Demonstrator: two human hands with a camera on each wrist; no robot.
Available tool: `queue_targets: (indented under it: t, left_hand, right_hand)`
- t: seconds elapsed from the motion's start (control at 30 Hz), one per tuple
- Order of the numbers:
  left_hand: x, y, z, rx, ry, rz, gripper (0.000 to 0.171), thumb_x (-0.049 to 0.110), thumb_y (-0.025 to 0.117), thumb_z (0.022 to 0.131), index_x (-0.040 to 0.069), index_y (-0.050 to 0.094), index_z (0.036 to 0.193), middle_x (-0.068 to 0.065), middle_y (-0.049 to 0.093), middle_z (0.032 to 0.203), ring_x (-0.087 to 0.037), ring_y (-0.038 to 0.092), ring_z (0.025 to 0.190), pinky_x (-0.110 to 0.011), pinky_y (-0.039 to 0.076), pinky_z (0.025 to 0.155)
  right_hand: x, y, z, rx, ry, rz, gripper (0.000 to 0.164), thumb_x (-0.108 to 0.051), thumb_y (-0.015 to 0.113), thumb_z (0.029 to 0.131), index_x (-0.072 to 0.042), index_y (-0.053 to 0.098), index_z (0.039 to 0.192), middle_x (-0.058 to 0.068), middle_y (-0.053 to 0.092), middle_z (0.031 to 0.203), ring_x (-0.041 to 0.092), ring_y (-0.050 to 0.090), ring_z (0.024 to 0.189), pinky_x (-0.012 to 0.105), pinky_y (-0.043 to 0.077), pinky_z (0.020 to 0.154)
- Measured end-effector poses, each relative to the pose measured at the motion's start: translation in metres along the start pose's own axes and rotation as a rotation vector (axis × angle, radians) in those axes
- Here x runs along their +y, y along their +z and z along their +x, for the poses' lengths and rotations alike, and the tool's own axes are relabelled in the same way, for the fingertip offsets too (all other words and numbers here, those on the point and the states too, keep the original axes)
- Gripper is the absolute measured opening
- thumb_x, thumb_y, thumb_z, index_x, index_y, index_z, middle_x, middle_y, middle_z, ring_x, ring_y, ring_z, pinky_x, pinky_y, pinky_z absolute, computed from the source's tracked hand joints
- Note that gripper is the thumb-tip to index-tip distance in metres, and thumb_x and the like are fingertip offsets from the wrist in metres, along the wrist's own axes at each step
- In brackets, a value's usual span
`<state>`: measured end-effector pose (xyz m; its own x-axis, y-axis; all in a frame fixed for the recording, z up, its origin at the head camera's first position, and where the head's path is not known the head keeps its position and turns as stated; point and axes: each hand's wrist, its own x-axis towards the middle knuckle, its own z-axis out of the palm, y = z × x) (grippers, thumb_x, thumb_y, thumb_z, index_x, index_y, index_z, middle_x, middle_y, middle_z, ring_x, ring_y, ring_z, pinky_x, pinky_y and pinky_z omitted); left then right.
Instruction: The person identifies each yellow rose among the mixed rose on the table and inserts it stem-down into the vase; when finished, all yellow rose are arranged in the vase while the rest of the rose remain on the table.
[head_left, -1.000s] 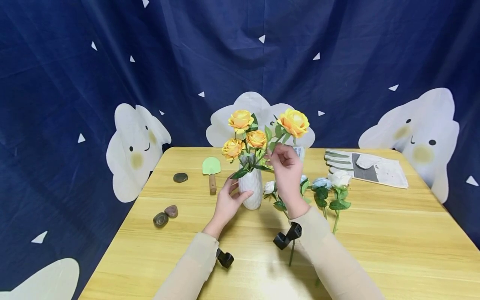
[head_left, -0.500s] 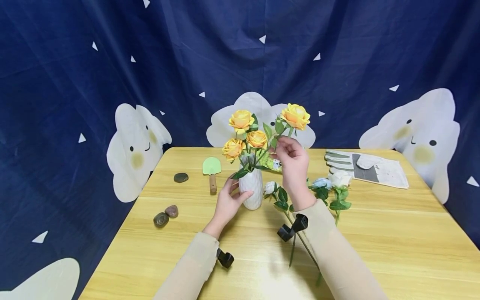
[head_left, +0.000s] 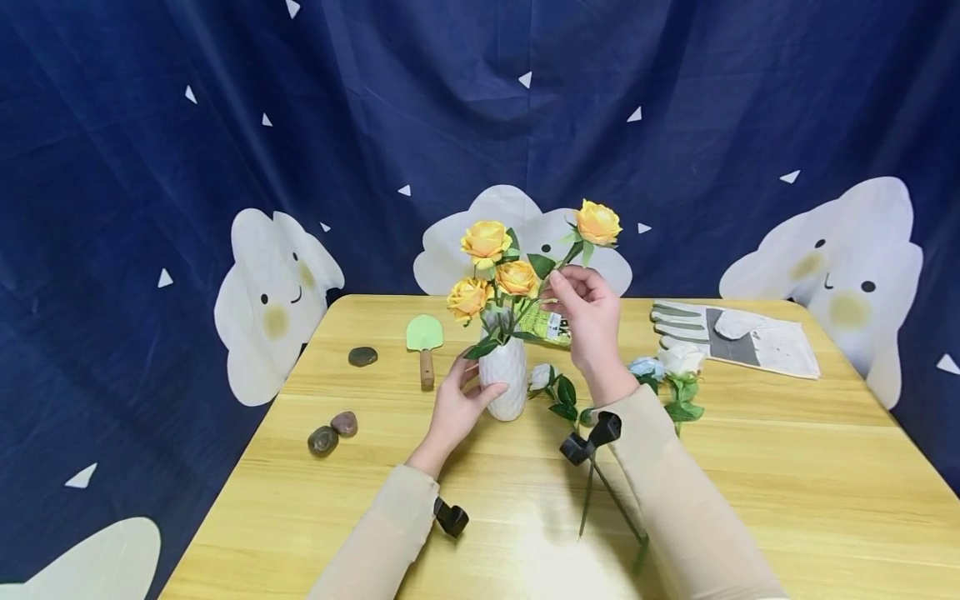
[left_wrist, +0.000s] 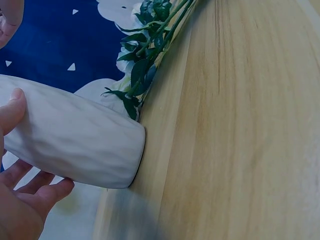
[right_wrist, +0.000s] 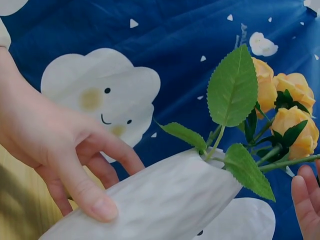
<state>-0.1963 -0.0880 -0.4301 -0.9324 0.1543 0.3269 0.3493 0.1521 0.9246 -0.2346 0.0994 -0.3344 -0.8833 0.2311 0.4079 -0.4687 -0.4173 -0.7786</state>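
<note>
A white textured vase stands upright on the wooden table, held at its left side by my left hand. In the left wrist view the thumb and fingers lie around the vase. Several yellow-orange roses lean out of its mouth, with green leaves at the rim. My right hand pinches the stem of another yellow rose, whose bloom is higher and tilts right. That stem slants down toward the vase mouth. Only some right fingers show at the right wrist view's edge.
White and blue roses lie right of the vase, partly under my right forearm. A glove lies at the back right, and a green packet behind the vase. Left are a small green shovel and several stones.
My right hand has moved up and to the right along the rose stem, and that bloom has risen slightly. The left hand stays on the vase.
</note>
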Motion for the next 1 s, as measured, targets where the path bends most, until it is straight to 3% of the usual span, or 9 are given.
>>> queue_targets:
  t: [0.27, 0.53, 0.63, 0.77, 0.87, 1.0]
  left_hand:
    - [0.000, 0.001, 0.000, 0.025, 0.009, -0.006, 0.063, 0.008, 0.074, 0.079, 0.005, 0.043, 0.134, -0.018, 0.051, 0.125, -0.035, 0.052, 0.111, -0.046, 0.049, 0.085]
    - [-0.001, 0.003, -0.001, 0.041, 0.005, 0.001, 0.064, 0.008, 0.076, 0.077, 0.004, 0.044, 0.132, -0.018, 0.052, 0.124, -0.036, 0.053, 0.107, -0.049, 0.050, 0.082]
    - [0.000, 0.004, -0.001, 0.040, 0.012, 0.006, 0.063, 0.007, 0.076, 0.077, 0.003, 0.044, 0.132, -0.020, 0.051, 0.124, -0.037, 0.053, 0.107, -0.050, 0.049, 0.082]
    - [-0.001, 0.004, -0.001, 0.033, 0.014, 0.001, 0.063, 0.007, 0.075, 0.078, 0.002, 0.043, 0.132, -0.022, 0.051, 0.123, -0.038, 0.053, 0.108, -0.050, 0.049, 0.083]
    - [-0.003, 0.004, 0.000, 0.037, 0.023, -0.002, 0.063, 0.006, 0.075, 0.078, 0.002, 0.043, 0.132, -0.023, 0.051, 0.122, -0.039, 0.053, 0.108, -0.050, 0.049, 0.082]
    - [-0.020, 0.005, 0.003, 0.054, 0.011, -0.012, 0.064, 0.011, 0.077, 0.076, 0.008, 0.045, 0.132, -0.018, 0.053, 0.122, -0.034, 0.054, 0.108, -0.048, 0.050, 0.082]
  right_hand:
    - [-0.002, 0.001, 0.000, -0.011, 0.034, -0.053, 0.014, -0.004, 0.065, 0.086, 0.007, 0.060, 0.093, 0.008, 0.064, 0.076, 0.019, 0.064, 0.065, 0.033, 0.055, 0.059]
    - [0.009, 0.005, -0.010, -0.040, 0.122, -0.243, 0.015, -0.005, 0.067, 0.085, 0.006, 0.062, 0.095, 0.007, 0.066, 0.077, 0.025, 0.065, 0.069, 0.034, 0.055, 0.059]
    - [0.017, 0.005, -0.014, -0.060, 0.178, -0.305, 0.018, -0.005, 0.067, 0.085, 0.007, 0.063, 0.097, 0.006, 0.066, 0.080, 0.027, 0.065, 0.075, 0.037, 0.055, 0.064]
    - [0.023, 0.003, -0.016, -0.099, 0.209, -0.343, 0.020, -0.004, 0.066, 0.085, 0.010, 0.062, 0.100, 0.002, 0.065, 0.086, 0.020, 0.064, 0.078, 0.044, 0.054, 0.074]
    - [0.024, 0.002, -0.017, -0.106, 0.212, -0.346, 0.019, -0.003, 0.065, 0.086, 0.009, 0.062, 0.099, 0.001, 0.065, 0.087, 0.014, 0.063, 0.078, 0.042, 0.053, 0.076]
    - [0.024, 0.001, -0.018, -0.113, 0.222, -0.348, 0.014, -0.004, 0.066, 0.085, 0.005, 0.063, 0.096, -0.001, 0.064, 0.086, 0.012, 0.061, 0.077, 0.031, 0.054, 0.071]
